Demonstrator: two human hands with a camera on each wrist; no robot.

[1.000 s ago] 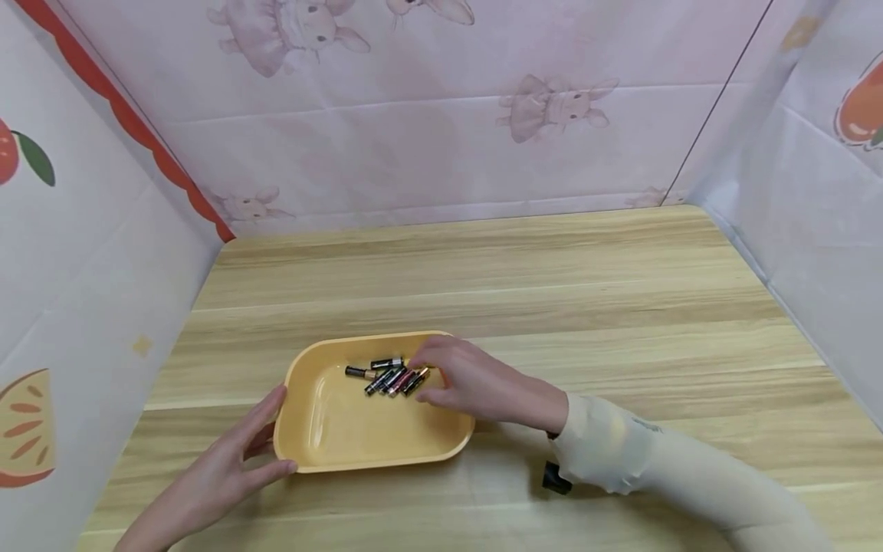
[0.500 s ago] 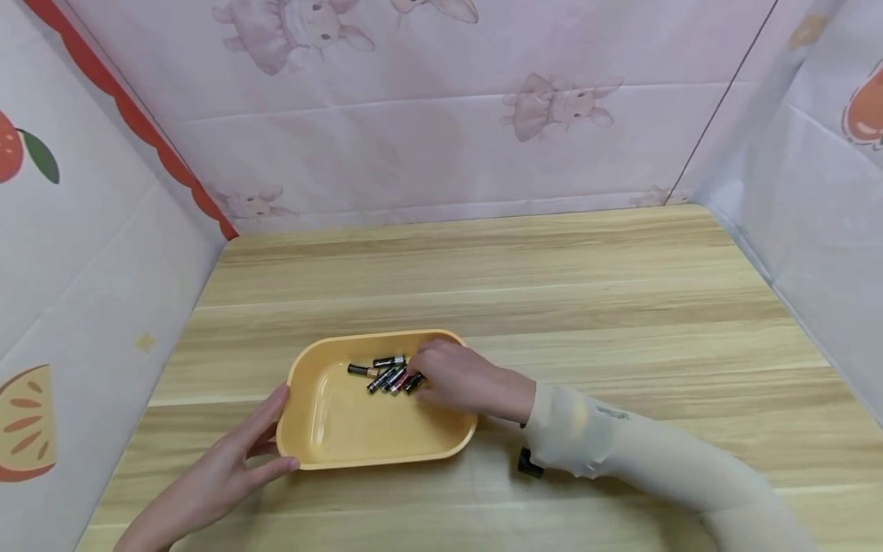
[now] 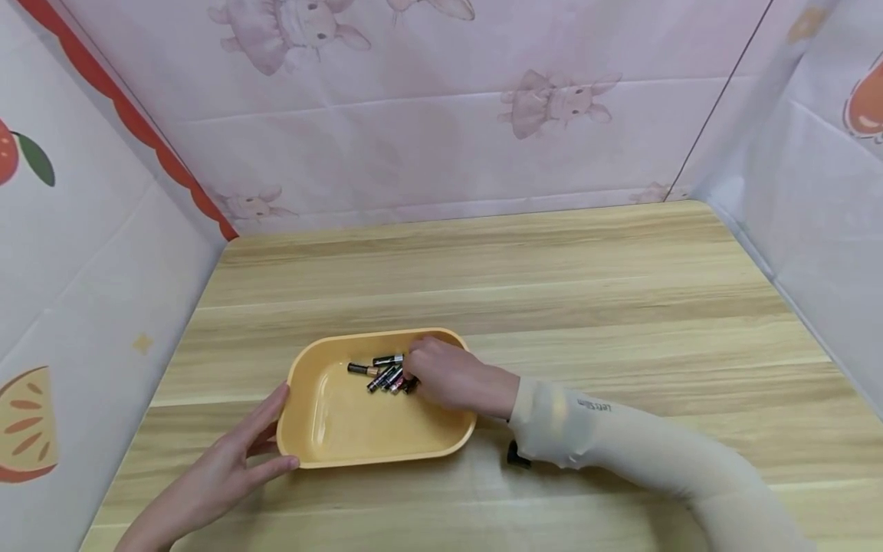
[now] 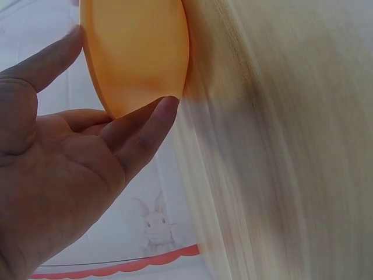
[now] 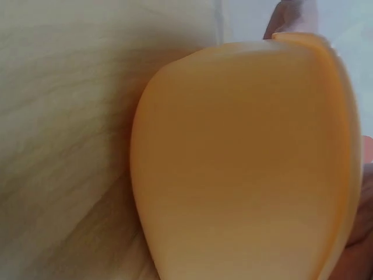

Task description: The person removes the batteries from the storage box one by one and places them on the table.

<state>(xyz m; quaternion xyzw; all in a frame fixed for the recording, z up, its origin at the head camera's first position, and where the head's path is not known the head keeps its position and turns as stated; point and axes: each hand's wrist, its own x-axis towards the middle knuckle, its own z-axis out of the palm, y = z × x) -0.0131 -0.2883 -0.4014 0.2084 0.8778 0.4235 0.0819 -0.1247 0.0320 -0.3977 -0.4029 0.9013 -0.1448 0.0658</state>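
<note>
A person works at a wood-grain table (image 3: 524, 268), with rabbit-print fabric (image 3: 441, 153) hanging beyond its far edge. A rounded yellow plastic tray (image 3: 345, 441) sits toward the near side, left of the middle.

Small cylindrical batteries (image 3: 382, 380) lie inside the tray, toward its far side, several slanting close together and one dark, copper-ended one to their left. The right hand (image 3: 447, 376) reaches in over the tray's right end and covers the right of the group. Its fingers bend downward, but the knuckles hide the fingertips, and the right wrist view shows mostly the tray's outer wall, so I cannot tell whether it grips a battery. The left hand (image 3: 231, 466) grasps the tray's left end, thumb at the near corner, fingers along the outside.

The likeliest trouble is rolling: the batteries are round and crowded, so lifting one could send its neighbours across the smooth floor. With the fingertips hidden, two might be caught at once and one dropped. The right wrist crosses the rim, so leaning on it could tip or slide the tray, especially if the left hand loosened.
</note>
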